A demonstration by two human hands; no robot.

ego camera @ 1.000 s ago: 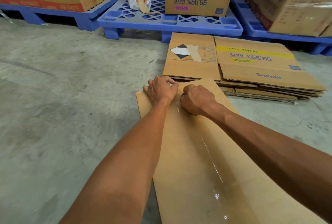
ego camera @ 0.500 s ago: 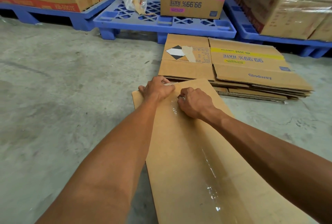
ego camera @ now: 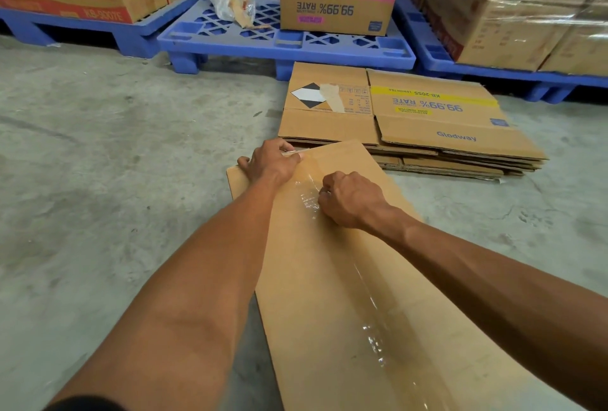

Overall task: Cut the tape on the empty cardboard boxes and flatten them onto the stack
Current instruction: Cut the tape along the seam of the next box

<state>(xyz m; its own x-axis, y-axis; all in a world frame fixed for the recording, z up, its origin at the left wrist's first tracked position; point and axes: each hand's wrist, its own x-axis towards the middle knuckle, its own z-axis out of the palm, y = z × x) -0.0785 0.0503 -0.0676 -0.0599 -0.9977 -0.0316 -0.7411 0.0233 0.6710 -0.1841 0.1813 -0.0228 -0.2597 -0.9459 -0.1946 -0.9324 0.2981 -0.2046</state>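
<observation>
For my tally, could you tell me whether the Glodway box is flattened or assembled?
Flattened: the Glodway box lies flat, flaps spread, atop the stack of cardboard sheets.

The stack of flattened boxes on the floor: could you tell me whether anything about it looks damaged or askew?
Slightly. On the top sheet of the stack, a torn paper strip lies across the diamond label, and the lower sheets stick out unevenly at the near right edge.

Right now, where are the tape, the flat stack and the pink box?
tape [ego camera: 370,305], head view, on the shiny strip's middle stretch.
stack [ego camera: 434,104], head view, on the top sheet's printed panel.
pink box [ego camera: 335,15], head view, on its front face below the pink band.
</observation>
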